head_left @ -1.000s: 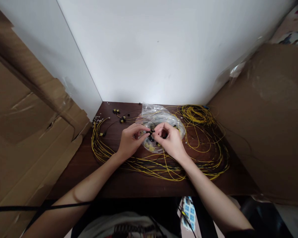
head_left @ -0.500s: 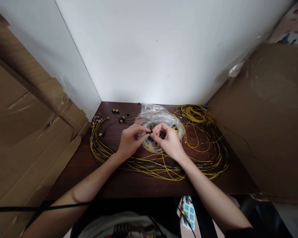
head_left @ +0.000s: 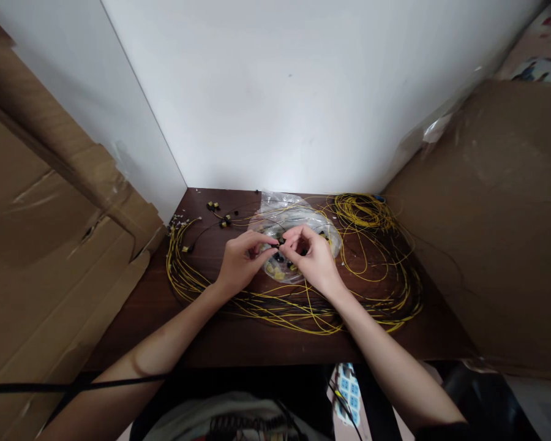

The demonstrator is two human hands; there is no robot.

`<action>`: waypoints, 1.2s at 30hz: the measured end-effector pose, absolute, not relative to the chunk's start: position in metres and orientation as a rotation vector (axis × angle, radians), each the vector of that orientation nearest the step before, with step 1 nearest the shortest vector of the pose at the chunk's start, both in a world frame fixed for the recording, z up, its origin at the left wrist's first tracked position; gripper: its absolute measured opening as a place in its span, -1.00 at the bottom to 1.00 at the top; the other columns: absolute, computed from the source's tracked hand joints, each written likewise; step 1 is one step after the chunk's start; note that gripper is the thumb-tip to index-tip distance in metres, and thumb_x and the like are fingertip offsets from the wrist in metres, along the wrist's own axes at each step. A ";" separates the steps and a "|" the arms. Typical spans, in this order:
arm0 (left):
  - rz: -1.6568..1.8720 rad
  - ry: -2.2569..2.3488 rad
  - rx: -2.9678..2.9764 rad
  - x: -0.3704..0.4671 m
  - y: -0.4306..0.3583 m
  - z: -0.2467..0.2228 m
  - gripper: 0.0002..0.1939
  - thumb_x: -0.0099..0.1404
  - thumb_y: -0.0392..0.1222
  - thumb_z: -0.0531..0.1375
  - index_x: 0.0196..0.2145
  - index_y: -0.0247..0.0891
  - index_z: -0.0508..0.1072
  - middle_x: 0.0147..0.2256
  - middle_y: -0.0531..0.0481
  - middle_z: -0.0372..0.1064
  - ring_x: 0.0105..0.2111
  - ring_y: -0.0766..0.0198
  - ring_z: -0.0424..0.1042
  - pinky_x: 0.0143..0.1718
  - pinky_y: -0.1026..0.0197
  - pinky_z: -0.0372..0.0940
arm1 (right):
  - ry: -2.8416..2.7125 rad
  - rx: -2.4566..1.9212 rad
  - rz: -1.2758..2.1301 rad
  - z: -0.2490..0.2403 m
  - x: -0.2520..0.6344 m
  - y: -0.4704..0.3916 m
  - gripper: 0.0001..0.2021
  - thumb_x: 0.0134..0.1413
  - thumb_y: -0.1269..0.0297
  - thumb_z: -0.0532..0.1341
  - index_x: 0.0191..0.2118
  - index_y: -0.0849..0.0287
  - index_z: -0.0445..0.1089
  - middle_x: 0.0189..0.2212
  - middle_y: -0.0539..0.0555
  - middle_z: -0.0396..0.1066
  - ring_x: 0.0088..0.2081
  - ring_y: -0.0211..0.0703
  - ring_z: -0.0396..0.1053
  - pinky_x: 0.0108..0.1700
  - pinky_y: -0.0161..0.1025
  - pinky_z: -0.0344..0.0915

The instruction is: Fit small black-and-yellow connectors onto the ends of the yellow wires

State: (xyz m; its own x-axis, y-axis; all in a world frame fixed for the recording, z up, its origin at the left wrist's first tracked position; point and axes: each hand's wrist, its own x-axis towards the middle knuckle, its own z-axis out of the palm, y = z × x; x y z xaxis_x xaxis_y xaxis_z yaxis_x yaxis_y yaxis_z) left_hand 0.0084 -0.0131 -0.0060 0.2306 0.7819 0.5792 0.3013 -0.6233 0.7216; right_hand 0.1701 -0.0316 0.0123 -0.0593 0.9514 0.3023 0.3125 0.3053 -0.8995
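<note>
Pinched by L hand [head_left: 241, 258], finger & thumb: black bit [head_left: 274, 246], over the bag [head_left: 282, 204]. R hand [head_left: 313, 254] has tips at its 3 o'clock; can't tell if they clamp. Wires [head_left: 266, 307] lie at 6 o'clock. Bit's prob. light, hard, maybe slippy; hold its sides.

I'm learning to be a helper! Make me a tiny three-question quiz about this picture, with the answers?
1. Pick one. The bare left hand and bare right hand pinch a tiny dark piece over what?
a) a blue towel
b) a clear plastic bag
c) a metal tray

2. True or false? A round coil of thin yellow wire lies at the back right of the dark brown wooden table.

3. Fill the gap: Something brown, made of ____, stands at the table's left side.

Key: 1. b; 2. true; 3. cardboard.
</note>
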 end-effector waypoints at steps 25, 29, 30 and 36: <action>1.331 1.124 1.926 0.006 -0.013 0.001 -0.86 0.10 -0.22 0.24 -0.35 -0.29 0.52 -0.60 0.09 0.26 -0.60 0.44 0.10 -0.56 0.35 0.03 | -1.684 -1.210 0.723 0.015 0.172 -0.031 -0.88 0.01 0.31 0.18 -0.40 0.23 0.41 -0.49 0.01 0.38 -0.47 -0.31 0.26 -0.40 -0.34 0.19; 1.305 1.117 1.911 0.007 -0.013 0.000 -0.85 0.11 -0.22 0.24 -0.34 -0.30 0.52 -0.59 0.08 0.28 -0.60 0.44 0.09 -0.56 0.35 0.02 | -1.663 -1.238 0.747 0.014 0.172 -0.032 -0.86 0.01 0.29 0.18 -0.43 0.25 0.41 -0.54 0.00 0.37 -0.52 -0.33 0.24 -0.45 -0.37 0.16; 1.303 1.115 1.909 0.007 -0.014 0.000 -0.85 0.11 -0.22 0.24 -0.34 -0.30 0.52 -0.59 0.08 0.27 -0.60 0.44 0.09 -0.56 0.35 0.02 | -1.663 -1.242 0.744 0.013 0.172 -0.032 -0.86 0.01 0.30 0.18 -0.43 0.25 0.41 -0.54 -0.01 0.36 -0.52 -0.33 0.24 -0.46 -0.37 0.16; 1.303 1.106 1.914 0.008 -0.014 0.000 -0.86 0.11 -0.22 0.23 -0.35 -0.30 0.52 -0.56 0.06 0.32 -0.59 0.44 0.11 -0.56 0.35 0.03 | -1.687 -1.249 0.726 0.012 0.172 -0.032 -0.87 0.02 0.31 0.16 -0.43 0.25 0.40 -0.53 0.00 0.36 -0.51 -0.33 0.24 -0.45 -0.37 0.16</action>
